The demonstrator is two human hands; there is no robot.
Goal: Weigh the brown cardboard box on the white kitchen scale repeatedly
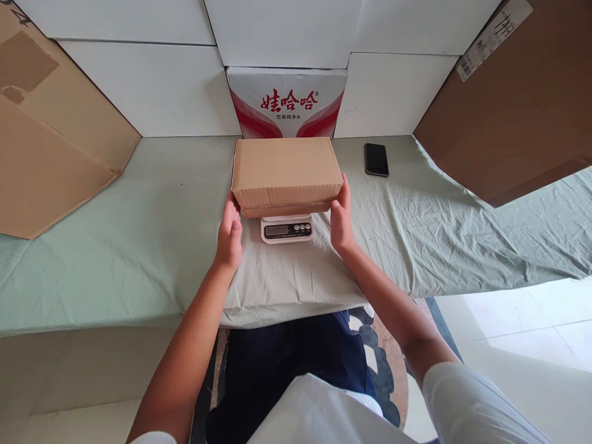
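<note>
head view shows your cardboard box (287, 169) already resting on the scale (287, 229), with your left hand (230, 231) and right hand (341, 216) flat against its sides, grip loose, reading not yet legible.

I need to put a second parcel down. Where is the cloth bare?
Bare cloth lies between the left cardboard sheet and the box; also right of the phone. Crowded around the scale, between both hands.

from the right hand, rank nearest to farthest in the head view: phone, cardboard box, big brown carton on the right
1. cardboard box: touching the right hand, on the scale.
2. phone: beyond the hand, to its right.
3. big brown carton: far right edge.
</note>
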